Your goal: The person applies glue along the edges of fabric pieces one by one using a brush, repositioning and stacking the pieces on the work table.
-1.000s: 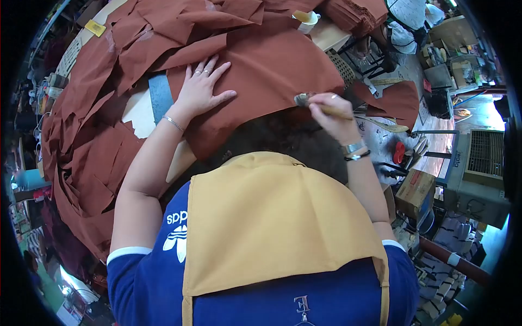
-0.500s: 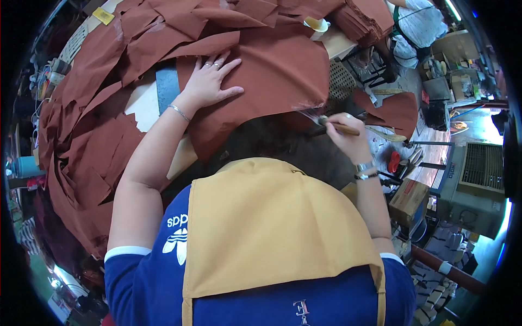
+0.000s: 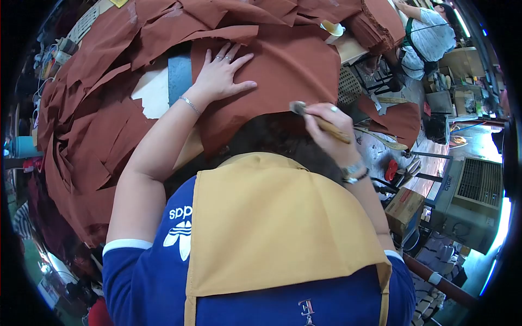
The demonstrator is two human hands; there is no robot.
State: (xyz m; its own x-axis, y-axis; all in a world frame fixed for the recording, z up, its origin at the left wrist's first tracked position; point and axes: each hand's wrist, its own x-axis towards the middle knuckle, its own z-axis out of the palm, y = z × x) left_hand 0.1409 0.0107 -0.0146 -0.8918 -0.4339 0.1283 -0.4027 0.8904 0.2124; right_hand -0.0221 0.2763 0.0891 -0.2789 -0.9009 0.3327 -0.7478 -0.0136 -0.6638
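Note:
A large reddish-brown sheet (image 3: 288, 65), leather or cloth, lies in front of me with its curved near edge hanging free. My left hand (image 3: 222, 76) rests flat on its left part, fingers spread and rings showing. In my right hand (image 3: 336, 145) is a brush (image 3: 338, 133) with a wooden handle, gripped between thumb and fingers. The brush's pale tip is over the near edge of the sheet; I cannot tell whether it touches. A white cup (image 3: 333, 30) stands beyond the sheet's far right corner.
Loose reddish-brown pieces (image 3: 103, 125) heap up on the left and far side. A stack of pieces (image 3: 370, 27) sits at the far right. Another person (image 3: 429, 35) is beyond it. On the right are a cardboard box (image 3: 405, 209) and a grey machine (image 3: 462, 217).
My right hand with the brush has moved left and away from me along the sheet's near edge. My left hand still lies on the sheet. The whole view has shifted slightly.

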